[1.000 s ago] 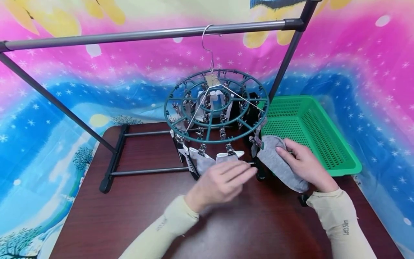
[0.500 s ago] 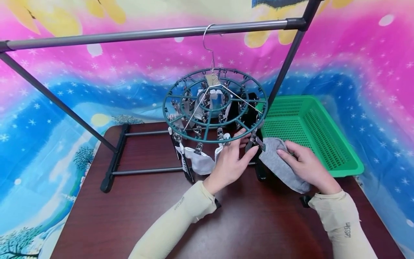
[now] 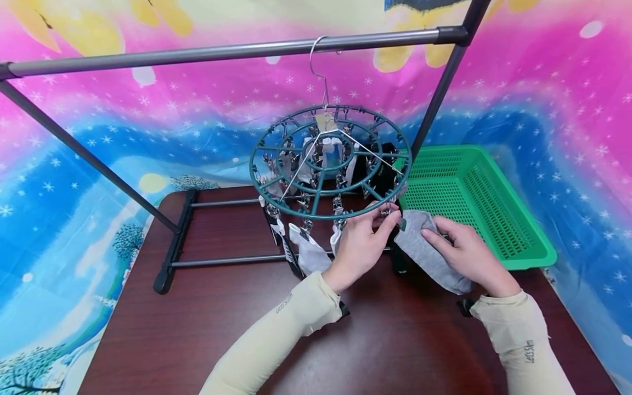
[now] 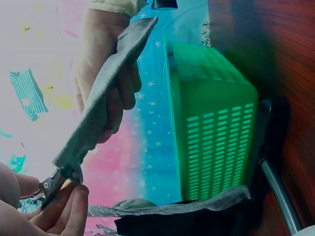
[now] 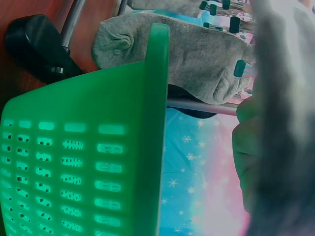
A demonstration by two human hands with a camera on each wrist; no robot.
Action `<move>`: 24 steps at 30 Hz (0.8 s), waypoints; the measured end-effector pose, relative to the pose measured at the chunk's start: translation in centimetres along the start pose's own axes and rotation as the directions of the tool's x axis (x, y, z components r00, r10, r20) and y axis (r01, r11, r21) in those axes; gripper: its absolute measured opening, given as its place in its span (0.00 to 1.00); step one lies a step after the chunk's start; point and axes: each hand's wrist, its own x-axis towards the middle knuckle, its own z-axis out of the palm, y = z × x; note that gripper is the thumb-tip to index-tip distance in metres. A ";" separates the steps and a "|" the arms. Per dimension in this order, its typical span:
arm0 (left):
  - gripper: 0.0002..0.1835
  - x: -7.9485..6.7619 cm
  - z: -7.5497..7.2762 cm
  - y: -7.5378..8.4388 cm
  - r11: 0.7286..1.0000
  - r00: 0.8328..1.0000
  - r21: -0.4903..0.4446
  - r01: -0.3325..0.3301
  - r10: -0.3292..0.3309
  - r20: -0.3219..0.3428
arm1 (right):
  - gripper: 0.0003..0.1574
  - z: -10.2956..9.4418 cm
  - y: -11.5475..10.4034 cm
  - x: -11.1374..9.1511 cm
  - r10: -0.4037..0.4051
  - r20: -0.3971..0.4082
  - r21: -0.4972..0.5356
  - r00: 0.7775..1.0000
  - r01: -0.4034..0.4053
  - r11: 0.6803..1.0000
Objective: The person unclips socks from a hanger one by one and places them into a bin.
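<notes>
Gray sock [image 3: 424, 255]: right hand [image 3: 464, 249] grips it, I'd guess to steady the cuff [image 4: 66, 156]; left hand [image 3: 360, 244] pinches the metal clip [image 4: 47, 186].

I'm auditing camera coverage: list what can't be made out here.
Head view: much of a white sock, hidden by the left grip.
Head view: floor of the green basket, partly behind the grey sock and right grip.
Right wrist view: foreground grey fabric, blurred, cut off by right edge.
</notes>
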 end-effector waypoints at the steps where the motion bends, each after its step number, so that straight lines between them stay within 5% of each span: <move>1: 0.20 0.0 0.0 0.0 1.000 1.000 -0.006 -0.002 0.003 0.002 | 0.20 0.0 0.0 0.0 0.001 0.001 0.002 1.000 -0.001 1.000; 15: 0.13 -0.1 0.3 0.2 0.986 0.991 0.110 -0.126 0.130 -0.029 | 0.19 0.1 -0.1 0.1 -0.009 -0.009 -0.020 1.000 0.009 1.000; 24: 0.14 -0.3 -0.1 -0.1 0.986 0.986 0.057 -0.156 0.159 -0.057 | 0.17 -0.6 0.2 0.0 -0.009 0.009 -0.054 1.000 0.010 0.999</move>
